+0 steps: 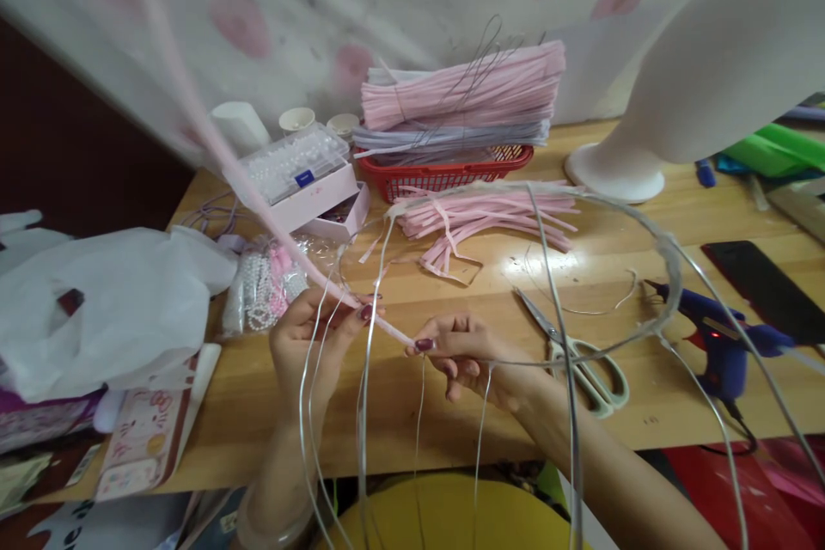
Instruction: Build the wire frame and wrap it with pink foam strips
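Note:
A long pink chenille stem (284, 236) slants from the upper left down to my hands. My left hand (315, 344) is closed, pinching it between thumb and fingers near its lower part. My right hand (464, 352) pinches the stem's lower end against the rim of a wire frame. That wire frame (674, 275) is a large ring, whitish in places, with silvery wires hanging from it toward me. Some of these wires pass in front of both forearms. Beneath the ring, scissors (583, 361) with pale handles lie on the table, beside my right forearm.
A red basket (444, 180) holds bundled pink and grey stems; loose pink stems (490, 223) lie before it. A blue glue gun (722, 335), black phone (764, 288) and white mannequin head (709, 77) are right. Left are bead boxes (315, 198) and a white plastic bag (109, 301).

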Demonstrator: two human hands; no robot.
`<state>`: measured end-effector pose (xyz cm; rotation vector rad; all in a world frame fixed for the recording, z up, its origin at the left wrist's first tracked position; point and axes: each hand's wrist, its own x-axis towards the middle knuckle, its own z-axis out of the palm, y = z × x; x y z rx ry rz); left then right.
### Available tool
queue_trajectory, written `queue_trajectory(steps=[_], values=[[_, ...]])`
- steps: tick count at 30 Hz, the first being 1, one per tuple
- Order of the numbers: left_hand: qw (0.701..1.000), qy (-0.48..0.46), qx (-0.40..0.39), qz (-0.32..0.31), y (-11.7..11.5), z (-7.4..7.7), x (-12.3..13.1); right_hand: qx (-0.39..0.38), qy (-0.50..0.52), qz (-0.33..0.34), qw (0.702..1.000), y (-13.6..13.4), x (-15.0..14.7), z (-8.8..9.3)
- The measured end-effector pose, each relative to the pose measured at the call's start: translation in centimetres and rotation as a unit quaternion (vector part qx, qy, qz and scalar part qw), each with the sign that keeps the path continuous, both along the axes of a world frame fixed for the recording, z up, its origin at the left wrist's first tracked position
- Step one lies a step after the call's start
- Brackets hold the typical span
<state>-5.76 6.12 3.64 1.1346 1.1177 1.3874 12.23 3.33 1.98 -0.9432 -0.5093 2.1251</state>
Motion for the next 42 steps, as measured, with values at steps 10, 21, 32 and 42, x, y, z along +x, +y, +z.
queue_trajectory(steps=[10, 21, 32, 42], values=[[0.999, 0.027, -0.028, 0.005, 0.4, -1.0, -0.5, -0.006, 0.007, -0.005, 1.0, -0.3, 0.2, 0.0], [0.994, -0.033, -0.099, -0.026, 0.7, -1.6, 0.4, -0.022, 0.022, -0.027, 0.999, -0.7, -0.4, -0.4], [0.989, -0.074, -0.119, -0.035, 0.4, -2.0, 0.5, 0.002, 0.033, -0.064, 0.997, -1.3, -0.8, -1.1], [0.989, -0.084, -0.116, -0.031, -0.2, -3.0, 1.0, 0.006, -0.003, -0.06, 0.998, -1.8, -0.9, -2.4]])
